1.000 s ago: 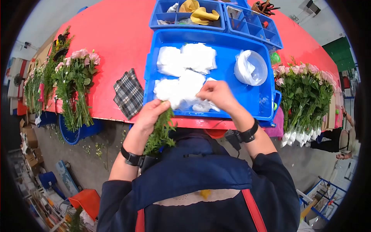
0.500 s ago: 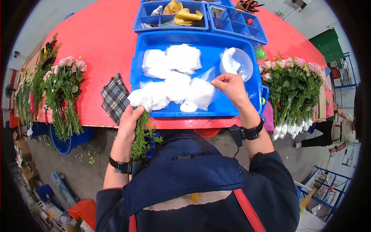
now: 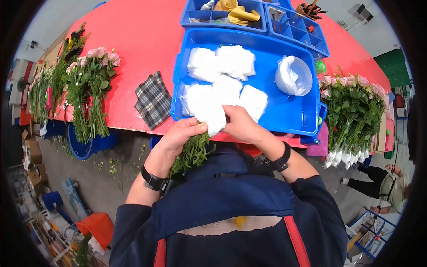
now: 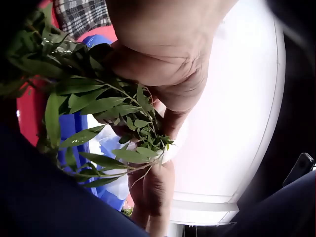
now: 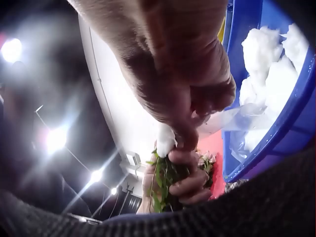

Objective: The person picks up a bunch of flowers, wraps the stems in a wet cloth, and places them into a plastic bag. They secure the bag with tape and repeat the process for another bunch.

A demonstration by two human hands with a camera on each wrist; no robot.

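My left hand (image 3: 181, 137) grips a bunch of leafy green stems (image 3: 192, 153), leaves hanging down toward the apron. White cotton (image 3: 213, 120) covers the upper ends of the stems, just beyond the left thumb. My right hand (image 3: 242, 125) pinches this cotton from the other side, fingers curled against it. In the right wrist view the cotton (image 5: 166, 142) sits between both hands, and a strip of clear plastic (image 5: 234, 120) shows beside the right fingers. Just ahead, the blue tray (image 3: 284, 115) holds several white cotton pads (image 3: 235, 62); its near edge is partly behind the hands.
A clear plastic tub (image 3: 303, 80) stands in the tray's right side. Bundled pink roses lie left (image 3: 95, 71) and right (image 3: 353, 100) on the red table (image 3: 138, 40). A plaid cloth (image 3: 153, 100) lies left of the tray. Blue compartment boxes (image 3: 262, 20) stand behind it.
The right hand moved right over the tray with clear plastic, then came back left to the stem ends in the left hand. The left hand kept its grip. The head view also shifted.
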